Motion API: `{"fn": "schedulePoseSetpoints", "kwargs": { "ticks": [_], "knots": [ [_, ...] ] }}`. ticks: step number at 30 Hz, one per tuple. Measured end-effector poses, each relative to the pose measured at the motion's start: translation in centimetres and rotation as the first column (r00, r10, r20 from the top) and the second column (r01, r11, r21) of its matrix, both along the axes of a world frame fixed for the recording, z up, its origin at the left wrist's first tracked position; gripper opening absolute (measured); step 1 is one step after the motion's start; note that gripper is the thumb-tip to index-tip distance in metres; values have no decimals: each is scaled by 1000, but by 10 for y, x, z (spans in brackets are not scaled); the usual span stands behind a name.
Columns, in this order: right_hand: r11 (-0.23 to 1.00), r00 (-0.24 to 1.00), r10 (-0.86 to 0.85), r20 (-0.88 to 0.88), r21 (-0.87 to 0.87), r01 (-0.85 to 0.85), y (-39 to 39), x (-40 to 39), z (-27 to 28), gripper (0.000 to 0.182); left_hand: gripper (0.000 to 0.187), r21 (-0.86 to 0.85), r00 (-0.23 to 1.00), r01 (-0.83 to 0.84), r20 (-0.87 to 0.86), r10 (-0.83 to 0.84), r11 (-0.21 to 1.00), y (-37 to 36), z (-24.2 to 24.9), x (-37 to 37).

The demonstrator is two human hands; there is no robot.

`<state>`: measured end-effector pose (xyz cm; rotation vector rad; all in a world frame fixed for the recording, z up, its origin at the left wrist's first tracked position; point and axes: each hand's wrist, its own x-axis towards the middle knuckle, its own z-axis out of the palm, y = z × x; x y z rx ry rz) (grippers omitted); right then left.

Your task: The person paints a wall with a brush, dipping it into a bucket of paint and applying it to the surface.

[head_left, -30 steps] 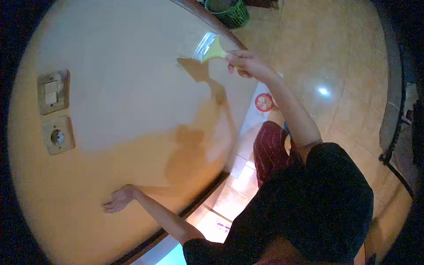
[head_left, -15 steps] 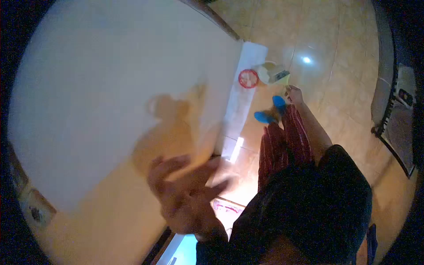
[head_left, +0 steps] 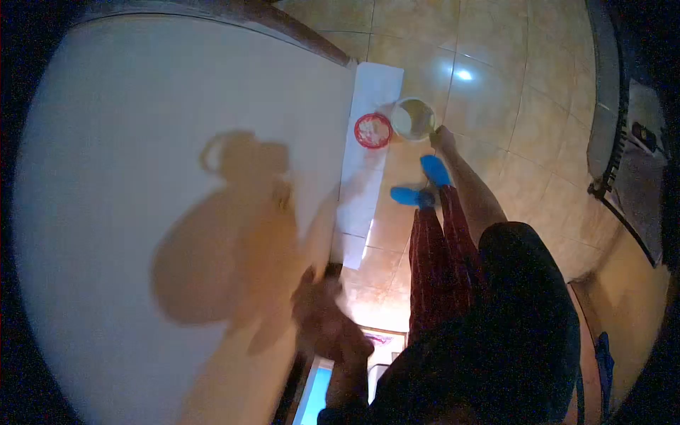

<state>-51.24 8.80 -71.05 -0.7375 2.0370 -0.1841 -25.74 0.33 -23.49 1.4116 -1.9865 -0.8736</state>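
My right hand (head_left: pixel 443 139) is closed at the near right edge of a round white bucket-like container (head_left: pixel 399 126), with my arm stretched down toward the floor. Inside the container is an olive-toned patch. What the fingers grip there is too small to make out. Just left of the container is a red-rimmed round bowl (head_left: pixel 373 131) with whitish stuff in it. My left hand (head_left: pixel 326 319) is in shadow beside the pale wall (head_left: pixel 106 177), low in the view. Its fingers are dark and smeared, and I cannot see anything held in it.
A white strip (head_left: pixel 358 205) runs along the wall's foot on the tiled floor (head_left: pixel 489 113). My feet in blue footwear (head_left: pixel 434 170) stand near the container. At far right is a dark-edged piece of furniture (head_left: pixel 637 234) with a small dark object (head_left: pixel 643 134). My shadow falls across the wall.
My view has shifted, and the wall fills more of its lower left. My left hand, fingers spread before, is lower and less spread. A dark flat piece by my right hand no longer shows.
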Motion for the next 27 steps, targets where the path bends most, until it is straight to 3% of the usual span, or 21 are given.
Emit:
{"fn": "schedulePoseSetpoints", "kwargs": {
  "ticks": [1, 2, 3, 4, 5, 6, 7, 8, 9, 10, 11, 12, 13, 16, 18, 19, 21, 23, 25, 26, 27],
  "knots": [
    [1000, 1000, 0, 0, -6, 0, 2, -1, -26, 34, 30, 111, 995, -99, 5, 99, 989, 26, -64, 15],
    [995, 986, 62, -156, -65, -73, 4, 1, -59, 31, 31, 406, 983, -182, 66, 170, 895, 37, -104, 12],
    [982, 943, 114, -313, -110, -155, 4, 4, -88, 28, 37, 437, 990, -90, 138, 32, 895, 33, -130, -10],
    [982, 941, 110, -320, -113, -153, 0, 6, -114, 28, 43, 546, 958, -13, 246, -145, 838, 66, -176, 11],
    [999, 966, -27, -258, -51, 14, -3, 8, -136, 27, 49, 630, 900, 21, 327, -290, 776, 109, -214, 33],
    [984, 965, -169, -200, 21, 176, -6, 9, -152, 25, 63, 653, 673, 57, 533, -512, 755, 181, -266, 70],
    [984, 965, -167, -201, 21, 175, -12, 12, -156, 25, 76, 465, 630, 258, 583, -513, 847, 279, -325, 125],
    [919, 882, -268, -388, -379, 113, -23, 16, -151, 25, 90, 220, 586, 429, 670, -455, 876, 369, -381, 174],
    [715, 760, -424, -492, -697, -52, -27, 17, -150, 24, 102, 376, 491, 251, 745, -452, 892, 360, -350, 143],
    [718, 762, -419, -494, -694, -55, -29, 20, -165, 24, 116, 492, 384, 44, 795, -470, 869, 334, -305, 97],
    [914, 865, -232, -445, -404, 37, -29, 21, -181, 26, 116, 496, 384, 38, 794, -471, 867, 303, -290, 66],
    [997, 946, -73, -317, -50, 60, -29, 20, -194, 28, 121, 722, 379, -268, 688, -619, 638, 267, -284, 39],
    [997, 945, -65, -320, -48, 53, -28, 19, -205, 28, 127, 801, 433, -524, 544, -719, 290, 249, -284, 25],
    [979, 938, -124, -323, -195, 63, -23, 28, -231, 30, 126, 770, 361, -502, 600, -714, 394, 249, -286, 21],
    [955, 956, -121, -267, -295, 39, -20, 25, -245, 55, 125, 702, 381, -608, 669, -638, 372, 287, -315, 38],
    [957, 958, -112, -265, -289, 32, -21, 25, -248, 55, 125, 628, 386, -701, 732, -562, 338, 301, -323, 46],
    [996, 968, -81, -237, -48, 71, -32, 22, -240, 32, 125, 649, 409, -687, 716, -566, 326, 300, -323, 50],
    [994, 976, -114, -188, -25, 111, -36, 20, -224, 34, 126, 669, 431, -672, 702, -567, 318, 305, -327, 55],
    [989, 980, -146, -137, 2, 147, -35, 21, -217, 36, 118, 604, 269, -636, 757, -596, 480, 331, -338, 60],
    [994, 984, -106, -146, -50, 100, -32, 20, -218, 39, 118, 604, 271, -639, 757, -595, 477, 346, -345, 64],
    [994, 986, -66, -156, -101, 51, -31, 19, -220, 44, 113, 522, 175, -612, 822, -542, 594, 359, -354, 67]
  ]
}}
